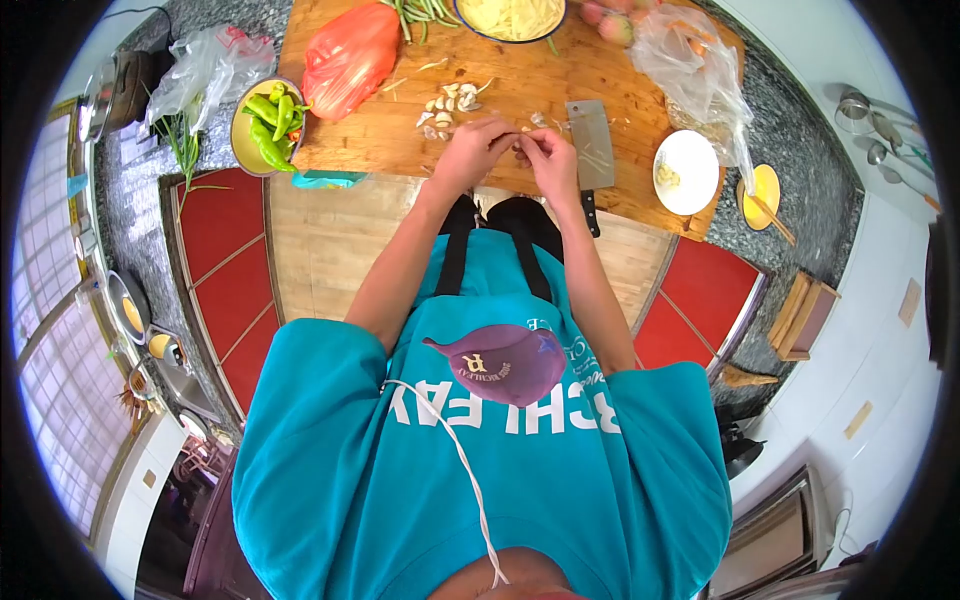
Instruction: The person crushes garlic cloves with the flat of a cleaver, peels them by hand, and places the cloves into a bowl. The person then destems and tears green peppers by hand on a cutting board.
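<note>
At the upper centre of the frame, over the near edge of the wooden table, our left hand and right hand are close together, fingertips meeting in a pinch on something small, which we judge to be a garlic clove, though the fingers cover too much of it to be sure. To work it well, we would grip lightly with one thumb and forefinger, catch the loose skin at an end with the other nail, and strip it lengthwise without bruising the flesh. We would also mind the cleaver just beside our right hand, its handle jutting past the table edge. The loose garlic lies just beyond our left hand; the pieces overlap too much for a firm count. Counting the rest, we see one cleaver, one red bag at upper left, one bowl of green peppers left of it, one bowl of pale shreds at top centre, one white bowl with a few small pale pieces at upper right, and one yellow bowl beyond it.
</note>
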The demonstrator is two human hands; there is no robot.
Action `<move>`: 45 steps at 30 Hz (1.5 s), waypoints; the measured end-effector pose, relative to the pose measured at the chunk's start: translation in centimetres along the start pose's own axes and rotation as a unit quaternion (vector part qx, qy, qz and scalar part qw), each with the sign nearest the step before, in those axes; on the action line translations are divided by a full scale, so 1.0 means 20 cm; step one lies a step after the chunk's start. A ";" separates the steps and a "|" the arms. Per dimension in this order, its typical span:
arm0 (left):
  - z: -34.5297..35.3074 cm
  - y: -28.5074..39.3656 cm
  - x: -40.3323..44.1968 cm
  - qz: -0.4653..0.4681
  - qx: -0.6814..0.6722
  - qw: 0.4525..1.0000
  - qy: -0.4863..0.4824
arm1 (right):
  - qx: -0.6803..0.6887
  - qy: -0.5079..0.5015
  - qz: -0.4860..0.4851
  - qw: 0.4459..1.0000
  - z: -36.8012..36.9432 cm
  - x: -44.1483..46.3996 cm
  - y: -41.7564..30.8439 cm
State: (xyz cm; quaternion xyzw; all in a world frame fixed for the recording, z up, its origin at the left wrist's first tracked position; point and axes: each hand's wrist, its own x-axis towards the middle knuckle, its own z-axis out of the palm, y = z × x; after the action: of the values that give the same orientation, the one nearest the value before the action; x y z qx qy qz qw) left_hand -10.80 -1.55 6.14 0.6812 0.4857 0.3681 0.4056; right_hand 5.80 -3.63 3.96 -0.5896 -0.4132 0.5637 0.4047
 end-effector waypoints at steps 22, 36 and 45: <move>0.13 0.16 0.09 -0.048 0.078 0.994 -0.054 | 0.019 -0.023 -0.055 0.998 -0.21 0.07 -0.03; 0.18 0.06 0.06 -0.145 -0.097 0.982 -0.070 | 0.067 -0.110 0.009 0.992 -0.29 0.08 -0.07; 0.21 -0.05 0.06 -0.208 -0.296 0.926 -0.108 | 0.185 -0.127 0.062 0.973 -0.33 0.04 -0.04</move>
State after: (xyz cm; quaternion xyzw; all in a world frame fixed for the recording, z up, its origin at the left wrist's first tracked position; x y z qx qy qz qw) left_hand -7.11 -1.06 3.66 0.4495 0.4385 0.3272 0.7061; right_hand 12.40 -2.71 4.77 -0.4523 -0.3128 0.7246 0.4154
